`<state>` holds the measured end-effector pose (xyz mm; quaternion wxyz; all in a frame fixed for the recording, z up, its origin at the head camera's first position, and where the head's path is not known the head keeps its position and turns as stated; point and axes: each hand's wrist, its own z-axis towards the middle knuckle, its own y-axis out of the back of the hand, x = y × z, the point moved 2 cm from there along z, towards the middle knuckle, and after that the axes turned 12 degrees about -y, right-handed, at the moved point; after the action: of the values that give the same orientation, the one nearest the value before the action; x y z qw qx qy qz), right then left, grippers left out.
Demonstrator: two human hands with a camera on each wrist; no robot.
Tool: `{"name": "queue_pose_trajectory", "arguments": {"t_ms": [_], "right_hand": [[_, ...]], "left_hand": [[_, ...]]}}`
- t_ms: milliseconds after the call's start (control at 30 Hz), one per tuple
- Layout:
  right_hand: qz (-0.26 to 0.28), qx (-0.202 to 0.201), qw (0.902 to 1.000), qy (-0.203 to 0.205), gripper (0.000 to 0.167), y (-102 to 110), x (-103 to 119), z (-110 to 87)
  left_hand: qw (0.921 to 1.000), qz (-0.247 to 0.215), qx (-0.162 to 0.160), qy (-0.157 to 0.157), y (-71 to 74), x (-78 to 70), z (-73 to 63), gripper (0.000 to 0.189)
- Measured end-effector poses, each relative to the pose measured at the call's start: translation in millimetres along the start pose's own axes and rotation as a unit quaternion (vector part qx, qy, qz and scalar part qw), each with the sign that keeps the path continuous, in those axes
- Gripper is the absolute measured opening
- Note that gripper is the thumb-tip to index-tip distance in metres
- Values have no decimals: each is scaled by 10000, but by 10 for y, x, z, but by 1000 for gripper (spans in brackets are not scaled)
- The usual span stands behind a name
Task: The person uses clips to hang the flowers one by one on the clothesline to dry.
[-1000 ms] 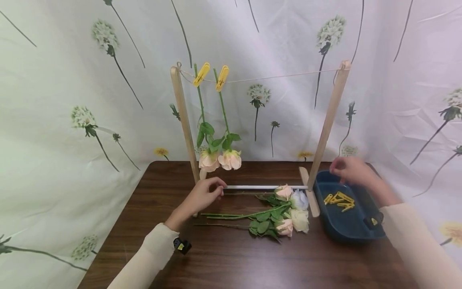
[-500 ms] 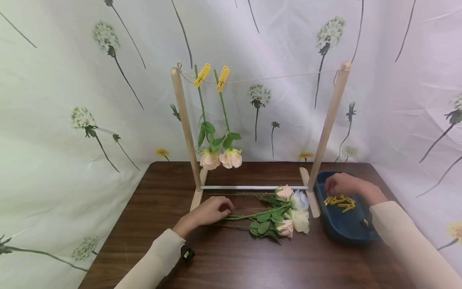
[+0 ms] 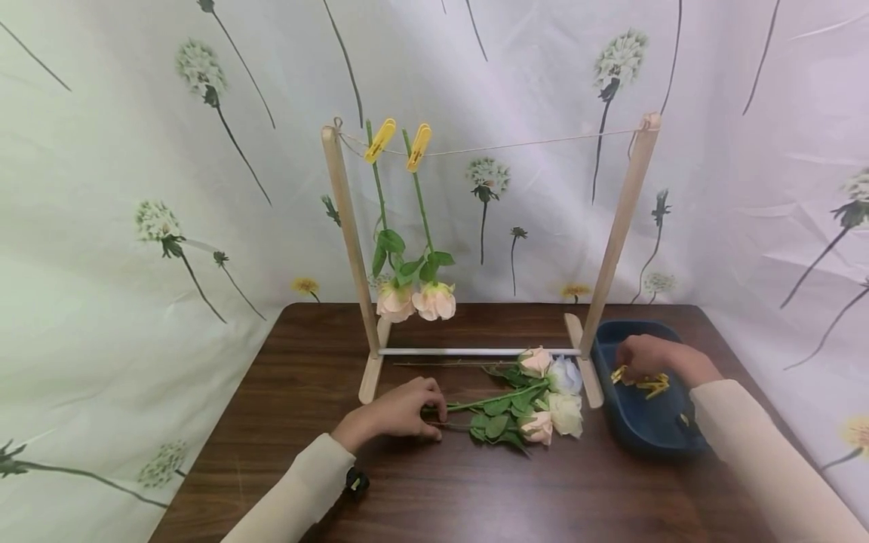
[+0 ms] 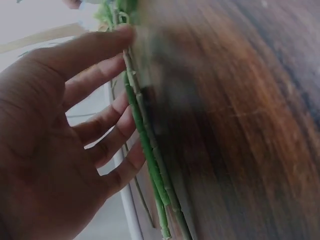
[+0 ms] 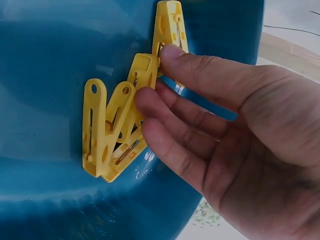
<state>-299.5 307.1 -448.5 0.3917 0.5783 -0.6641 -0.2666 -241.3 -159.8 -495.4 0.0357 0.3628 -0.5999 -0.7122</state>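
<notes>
My left hand [image 3: 407, 407] is at the stem ends of the roses lying on the table, thumb and fingers apart. In the left wrist view, the green stems [image 4: 142, 135] run beside its fingers, and the thumb tip is close to a thin stem. Their blooms are pink, white [image 3: 565, 415] and pale blue [image 3: 563, 375]. My right hand [image 3: 655, 358] reaches into the blue basin [image 3: 655, 426]. In the right wrist view, its thumb touches a yellow clothespin [image 5: 167, 22], and the bent fingers rest against several other clothespins [image 5: 94, 127]; a firm pinch is not visible.
A wooden frame [image 3: 619, 226] stands behind the roses, with a string [image 3: 516, 144] between its posts. Two pink roses [image 3: 434, 302] hang upside down near the left post, each held by a yellow clothespin [image 3: 419, 148]. A white rod [image 3: 455, 351] joins the frame's feet.
My left hand has moved from the white rod toward me, to the rose stems, and its fingers have spread. My right hand has lowered into the basin onto the clothespins.
</notes>
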Motion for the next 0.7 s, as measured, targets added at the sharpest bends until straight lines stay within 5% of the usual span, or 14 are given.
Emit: {"name": "queue_pose_trajectory", "arguments": {"t_ms": [233,467,700], "right_hand": [[35,-111,9991,398,10,-28,-153,171],[365,-244,9990,115,7,-91,-473,581],[538,-309,9979,185,12,-16,-214,252]], "left_hand": [[9984,462,-175,-261,-27,1,13,6],[9965,539,-629,-110,36,-14,-10,5],[9927,938,-746,119,93,2,-15,12]]}}
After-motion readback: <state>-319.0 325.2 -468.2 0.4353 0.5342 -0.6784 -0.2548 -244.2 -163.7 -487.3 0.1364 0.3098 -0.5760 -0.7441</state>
